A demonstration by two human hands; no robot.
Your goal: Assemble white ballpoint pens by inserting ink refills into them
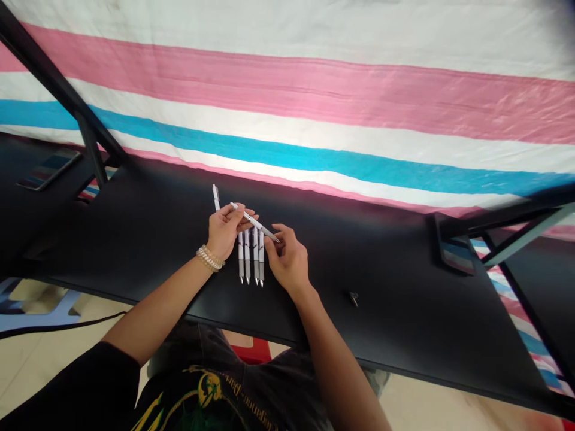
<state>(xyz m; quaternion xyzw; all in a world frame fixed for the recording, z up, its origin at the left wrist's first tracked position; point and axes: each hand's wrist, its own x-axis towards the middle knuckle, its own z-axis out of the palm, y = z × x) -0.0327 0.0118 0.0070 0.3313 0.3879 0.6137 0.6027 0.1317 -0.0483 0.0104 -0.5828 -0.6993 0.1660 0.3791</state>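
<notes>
A white pen with a grey grip (255, 223) slants between my two hands over the black table. My left hand (225, 230) pinches its upper, white end between thumb and fingers. Around the grey tip end the fingers of my right hand (288, 257) are curled, closed on it. Below the held pen, several matching white and grey pens (247, 263) lie side by side with their silver tips toward me; my hands partly hide their upper ends. One more white pen (216, 196) sticks out beyond my left hand, its lower part hidden.
A small dark piece with a metallic tip (354, 298) lies on the black table (386, 299) to the right. A phone-like slab (456, 254) rests near the right frame, another (49, 169) at far left. A striped sheet (314, 114) hangs behind.
</notes>
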